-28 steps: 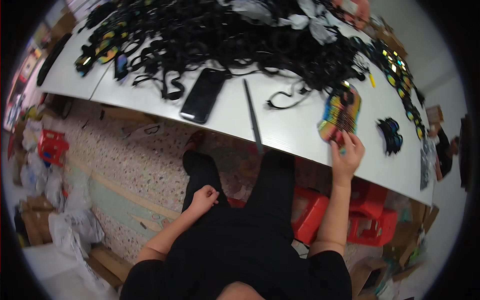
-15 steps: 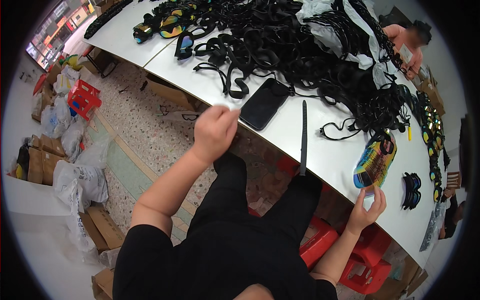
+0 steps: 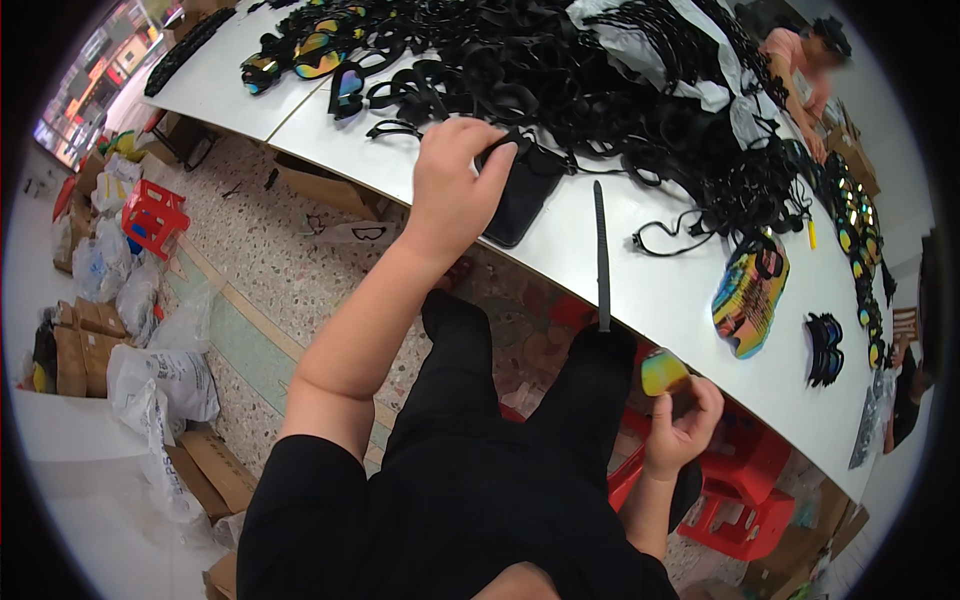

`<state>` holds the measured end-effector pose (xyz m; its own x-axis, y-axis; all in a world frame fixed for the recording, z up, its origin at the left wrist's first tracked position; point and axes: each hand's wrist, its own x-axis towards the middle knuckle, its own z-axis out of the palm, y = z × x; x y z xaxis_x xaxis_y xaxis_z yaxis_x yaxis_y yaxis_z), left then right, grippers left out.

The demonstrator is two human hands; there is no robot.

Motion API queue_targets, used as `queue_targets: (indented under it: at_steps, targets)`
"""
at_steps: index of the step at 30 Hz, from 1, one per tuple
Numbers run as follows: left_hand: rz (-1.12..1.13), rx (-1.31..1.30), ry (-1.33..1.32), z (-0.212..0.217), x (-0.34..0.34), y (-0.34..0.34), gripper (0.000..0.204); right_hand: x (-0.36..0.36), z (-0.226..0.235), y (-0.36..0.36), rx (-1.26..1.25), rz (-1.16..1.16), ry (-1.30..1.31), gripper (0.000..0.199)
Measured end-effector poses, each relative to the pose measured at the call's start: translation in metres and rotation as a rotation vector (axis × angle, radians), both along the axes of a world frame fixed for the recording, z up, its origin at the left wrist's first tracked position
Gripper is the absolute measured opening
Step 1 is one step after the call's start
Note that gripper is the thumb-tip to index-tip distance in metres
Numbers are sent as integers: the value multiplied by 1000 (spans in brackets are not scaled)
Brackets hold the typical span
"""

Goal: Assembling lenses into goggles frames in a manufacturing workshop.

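Note:
My left hand [image 3: 455,185] reaches over the near edge of the heap of black goggle frames and straps [image 3: 540,80]. Its thumb and forefinger close on a black goggle frame [image 3: 503,142], mostly hidden by the hand. Below that hand lies a black smartphone [image 3: 522,205], partly covered. Held by its edge in my right hand [image 3: 685,430] is a curved, shiny yellow-green goggle lens [image 3: 664,374], in front of the table edge. Farther right, a fanned stack of rainbow-mirrored lenses [image 3: 748,300] rests on the white table [image 3: 670,290].
A black strap [image 3: 602,255] lies across the table edge. Dark goggles [image 3: 825,350] sit at the right, with more mirrored goggles [image 3: 865,255] behind. A co-worker [image 3: 800,75] works at the far right. Red stools [image 3: 740,500] stand under the table; bags and boxes line the left wall.
My right hand has drawn one lens off the stack and brought it left, toward me. My left hand has moved forward from the table edge to the black frames.

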<state>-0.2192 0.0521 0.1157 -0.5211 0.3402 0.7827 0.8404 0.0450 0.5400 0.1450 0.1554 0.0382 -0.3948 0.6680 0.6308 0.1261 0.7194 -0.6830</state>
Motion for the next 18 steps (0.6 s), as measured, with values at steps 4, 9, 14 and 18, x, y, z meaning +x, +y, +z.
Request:
queue_targets:
  at_steps: [4, 9, 14, 18]
  targets:
    - [-609, 412, -822, 5, 65, -32, 16, -16, -21, -28, -574, 276, 223, 43]
    - [-1284, 644, -1565, -46, 123, -66, 21, -42, -22, -58, -1574, 913, 482, 53]
    - [-1190, 489, -1925, -113, 154, -102, 23, -52, -34, -44, -1650, 917, 585, 52]
    - [-1105, 186, -2026, -147, 155, -118, 39, -56, -25, -52, -1465, 866, 353, 36]
